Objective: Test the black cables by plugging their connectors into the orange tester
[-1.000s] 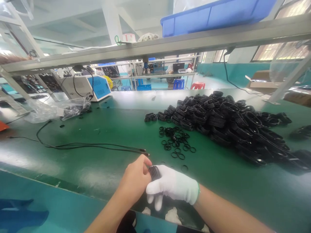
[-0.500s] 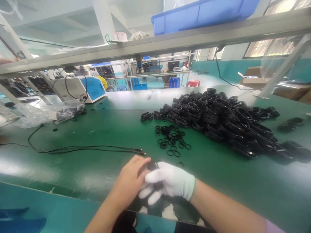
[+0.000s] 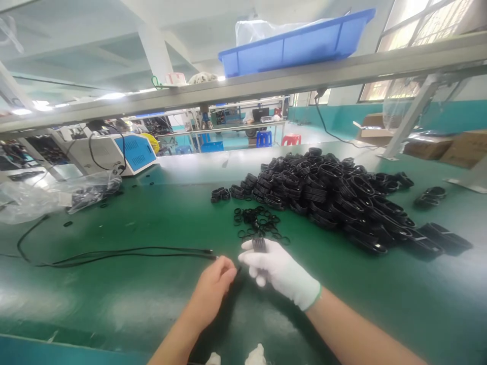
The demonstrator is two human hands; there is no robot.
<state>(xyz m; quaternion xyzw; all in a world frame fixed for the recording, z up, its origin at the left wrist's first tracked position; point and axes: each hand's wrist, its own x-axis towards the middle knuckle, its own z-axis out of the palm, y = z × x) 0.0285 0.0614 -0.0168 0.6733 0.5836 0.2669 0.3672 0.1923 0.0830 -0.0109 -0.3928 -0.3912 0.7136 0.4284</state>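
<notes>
My right hand [image 3: 279,268], in a white glove, is closed around a small coiled black cable [image 3: 259,245] whose loops show above the fingers. Bare and pinched, my left hand [image 3: 215,286] is just left of the glove, low over the table; a small dark tip sticks out at its fingertips, too small to name. Two long black cables [image 3: 144,250] lie across the table from the left, their ends by my left knuckles. Beyond the glove are several loose black rings [image 3: 258,218], partly hidden by it.
A big heap of coiled black cables [image 3: 323,187] covers the right of the green table [image 3: 125,294]. Back left stand a white-and-blue machine [image 3: 117,154] and a clear plastic bag [image 3: 34,200]. A shelf beam [image 3: 266,86] crosses above, bearing a blue bin [image 3: 297,50].
My hands, together around a dark bundle half a second ago, have come apart. The right now holds the coiled cable higher, near the rings; the left is beside the cable ends. The view has shifted.
</notes>
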